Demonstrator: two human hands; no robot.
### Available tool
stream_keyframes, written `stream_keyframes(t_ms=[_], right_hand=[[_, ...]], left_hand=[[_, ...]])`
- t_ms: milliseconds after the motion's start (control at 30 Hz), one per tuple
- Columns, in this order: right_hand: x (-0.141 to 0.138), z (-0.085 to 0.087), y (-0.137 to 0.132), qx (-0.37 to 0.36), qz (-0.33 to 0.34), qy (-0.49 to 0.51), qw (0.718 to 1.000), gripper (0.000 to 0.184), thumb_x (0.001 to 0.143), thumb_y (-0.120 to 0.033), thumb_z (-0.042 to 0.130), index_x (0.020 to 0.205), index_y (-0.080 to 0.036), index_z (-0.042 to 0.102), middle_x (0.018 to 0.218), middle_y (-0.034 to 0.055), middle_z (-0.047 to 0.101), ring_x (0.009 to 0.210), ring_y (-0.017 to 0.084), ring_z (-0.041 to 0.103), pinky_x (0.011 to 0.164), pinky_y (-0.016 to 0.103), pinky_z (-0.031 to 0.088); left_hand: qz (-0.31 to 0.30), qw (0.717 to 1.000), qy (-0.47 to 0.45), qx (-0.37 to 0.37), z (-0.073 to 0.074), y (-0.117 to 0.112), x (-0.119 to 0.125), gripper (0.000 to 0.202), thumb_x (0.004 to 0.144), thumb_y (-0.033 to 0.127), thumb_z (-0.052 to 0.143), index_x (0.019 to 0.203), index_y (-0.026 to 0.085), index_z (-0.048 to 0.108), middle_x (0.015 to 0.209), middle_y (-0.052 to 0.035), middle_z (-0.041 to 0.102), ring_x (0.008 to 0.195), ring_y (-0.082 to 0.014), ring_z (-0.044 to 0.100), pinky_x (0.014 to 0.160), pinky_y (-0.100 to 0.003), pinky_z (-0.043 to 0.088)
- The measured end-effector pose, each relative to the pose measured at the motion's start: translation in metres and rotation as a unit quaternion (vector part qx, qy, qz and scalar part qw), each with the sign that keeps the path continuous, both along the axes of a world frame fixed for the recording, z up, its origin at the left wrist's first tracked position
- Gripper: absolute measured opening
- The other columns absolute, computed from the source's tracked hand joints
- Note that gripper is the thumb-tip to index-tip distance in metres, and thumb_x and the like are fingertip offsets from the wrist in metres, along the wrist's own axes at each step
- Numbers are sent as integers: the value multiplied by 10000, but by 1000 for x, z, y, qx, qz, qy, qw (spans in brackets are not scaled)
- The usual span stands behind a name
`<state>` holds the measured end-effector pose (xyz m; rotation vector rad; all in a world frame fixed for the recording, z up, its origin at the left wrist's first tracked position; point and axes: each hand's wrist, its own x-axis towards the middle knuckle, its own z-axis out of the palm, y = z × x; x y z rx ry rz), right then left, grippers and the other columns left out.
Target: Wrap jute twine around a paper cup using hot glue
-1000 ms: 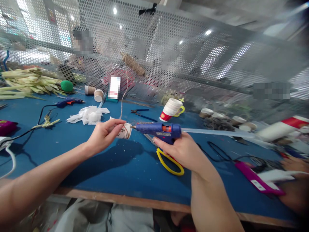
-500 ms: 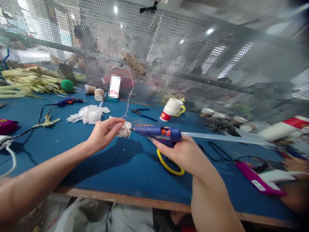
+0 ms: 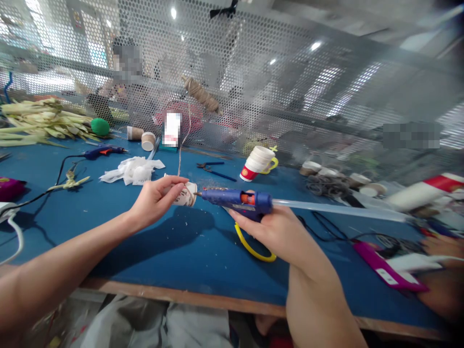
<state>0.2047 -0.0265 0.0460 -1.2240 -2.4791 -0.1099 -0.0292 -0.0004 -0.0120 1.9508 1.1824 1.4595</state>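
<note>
My left hand (image 3: 157,200) is closed on a small white paper cup (image 3: 187,193) with dark printing, held sideways above the table. Twine (image 3: 184,137) runs down to the cup from a wound spool (image 3: 202,95) hanging on the mesh. My right hand (image 3: 271,229) grips a blue hot glue gun (image 3: 235,199). Its nozzle is at the cup's right end; whether it touches, I cannot tell. A long clear glue stick (image 3: 337,210) sticks out of the gun's back. Under the right hand lies a yellow handle loop (image 3: 253,246), partly hidden.
Behind the hands, pliers (image 3: 217,172) and stacked paper cups (image 3: 256,163) stand before the mesh panel (image 3: 246,121). White crumpled material (image 3: 132,170) and a second glue gun (image 3: 105,151) lie left. A purple power strip (image 3: 387,268) and another person's hand (image 3: 442,245) are at right.
The twine between spool and cup has swung left and now hangs straighter. Both hands, the cup and the glue gun stay almost in place.
</note>
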Motion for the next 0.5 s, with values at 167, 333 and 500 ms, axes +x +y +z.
stream_keyframes(t_ms=[167,333,500], right_hand=[[-3,4,-3,-34,-31,38,998,209,803,-269,495,755,-190,682,700,38,684,628,180,632,591,277,510],[-3,3,-4,-54,-53,46,996,202,797,-277,512,748,-186,686,679,36,680,657,199,640,622,293,514],[1,-1,-2,-52,-71,82,993,199,783,-309,542,768,-182,695,695,26,689,728,230,649,664,316,523]], left_hand=[[-6,1000,0,0,0,0,1,267,826,285,479,926,100,644,651,-28,663,517,-80,535,471,-170,429],[12,998,38,42,-1,-1,0,241,832,260,477,922,112,645,594,-12,639,487,-79,519,437,-169,402],[3,987,77,144,-2,-2,-1,196,829,197,480,925,118,632,629,-16,671,508,-72,569,496,-159,449]])
